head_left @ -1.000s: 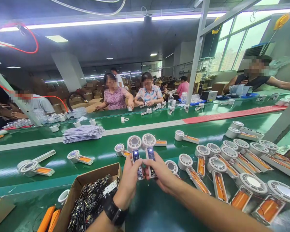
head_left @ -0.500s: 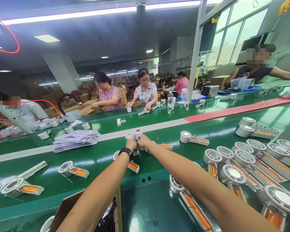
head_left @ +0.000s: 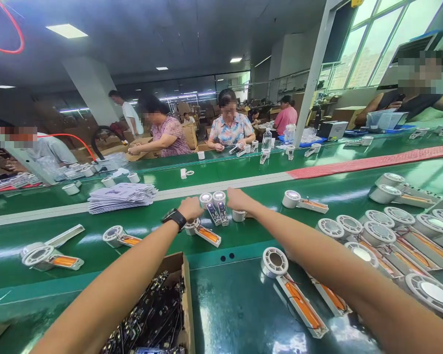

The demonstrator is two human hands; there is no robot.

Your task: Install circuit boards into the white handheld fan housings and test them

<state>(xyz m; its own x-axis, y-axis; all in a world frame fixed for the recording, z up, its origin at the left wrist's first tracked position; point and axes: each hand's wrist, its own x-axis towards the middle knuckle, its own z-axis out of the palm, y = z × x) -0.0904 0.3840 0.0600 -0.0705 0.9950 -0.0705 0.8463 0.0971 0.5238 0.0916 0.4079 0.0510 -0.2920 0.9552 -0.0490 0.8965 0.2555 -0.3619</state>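
Note:
Two white fan units [head_left: 216, 206] with dark circuit boards in their handles lie side by side on the green conveyor belt [head_left: 151, 236], far from me. My left hand [head_left: 190, 208], with a black watch [head_left: 174, 218] on its wrist, rests just left of them and holds nothing. My right hand [head_left: 238, 199] rests just right of them and also holds nothing. Both arms are stretched out over the belt. Another unit with an orange battery [head_left: 205, 233] lies under my left hand. A small white ring [head_left: 239, 215] sits under my right hand.
A cardboard box [head_left: 186, 290] of dark circuit boards stands near left. Several fan units [head_left: 372, 231] crowd the right side, and one [head_left: 275, 263] lies near the middle. A stack of papers [head_left: 121, 196] and more units [head_left: 51, 258] lie on the left. People work across the line.
My hands carried the two units from close to me out onto the belt, laid them down and let go. My view tipped slightly down.

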